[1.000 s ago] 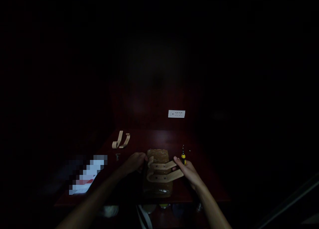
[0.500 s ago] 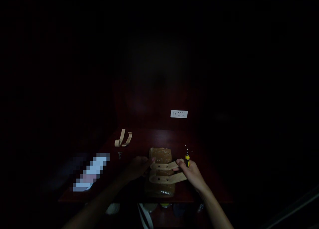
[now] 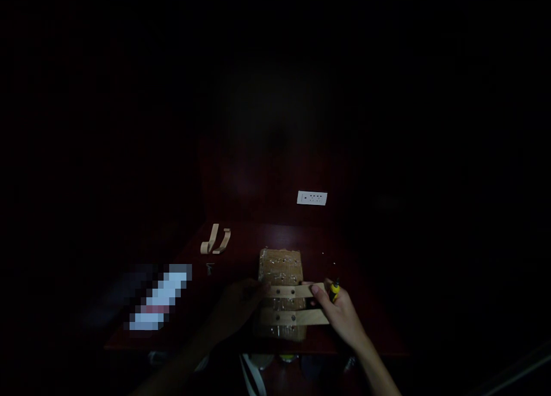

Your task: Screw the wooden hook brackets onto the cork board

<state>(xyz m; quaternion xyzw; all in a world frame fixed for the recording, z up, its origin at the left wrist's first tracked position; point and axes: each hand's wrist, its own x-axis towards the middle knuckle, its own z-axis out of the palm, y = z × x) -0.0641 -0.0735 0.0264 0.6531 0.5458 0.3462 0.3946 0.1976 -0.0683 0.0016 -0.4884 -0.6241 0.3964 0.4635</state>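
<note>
In dim light, a brown block wrapped in clear tape point(image 3: 282, 264) lies near the table's front edge. Across it run two pale wooden strips, the upper strip point(image 3: 284, 291) and the lower strip point(image 3: 297, 317), each with two dark screw heads or holes. Their right ends stick out past the block. My right hand point(image 3: 340, 310) grips the upper strip's right end, thumb on top, and a yellow-and-black screwdriver point(image 3: 334, 291) is tucked in the same hand, tip up. In shadow, my left hand point(image 3: 241, 304) closes on the block's left side at the upper strip's left end.
Two loose wooden hooks point(image 3: 210, 241) lie at the table's back left, with a few small screws point(image 3: 209, 267) in front. A pixelated bright sheet point(image 3: 159, 298) is at the left. Tiny white bits point(image 3: 334, 263) lie right of the block. A socket panel point(image 3: 312, 198) is on the wall.
The wooden strips have turned from angled to nearly straight across the block. The screwdriver leans lower in my right hand, which has shifted slightly right. More of the block's taped top shows.
</note>
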